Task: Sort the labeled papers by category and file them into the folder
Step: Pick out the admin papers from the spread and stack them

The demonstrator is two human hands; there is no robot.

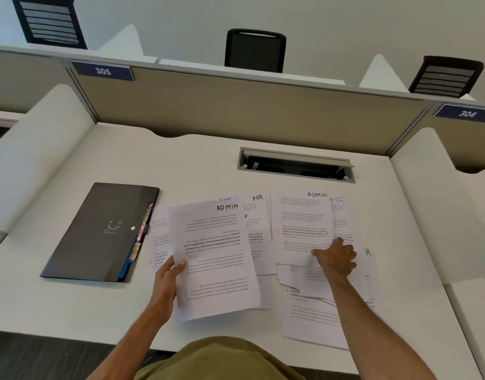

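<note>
The left hand [168, 272] pinches a thin ADMIN stack [214, 259] at its lower left edge, thumb on top and fingers beneath, and lifts it over the middle of the counter [71, 311]. The right hand [336, 259] has its thumb on a second ADMIN sheet [301, 226] and its fingers curled at the sheet's lower right corner, apparently pinching it. That sheet lies on the loose papers [312, 319] near the counter's front edge. HR sheets [256, 229] show beneath. The paper is light and limp and should sag if held at one corner, and the sheets probably slide on each other, so a grip along a side edge suits best. The folder [101, 231] lies closed toward the counter's left side.
</note>
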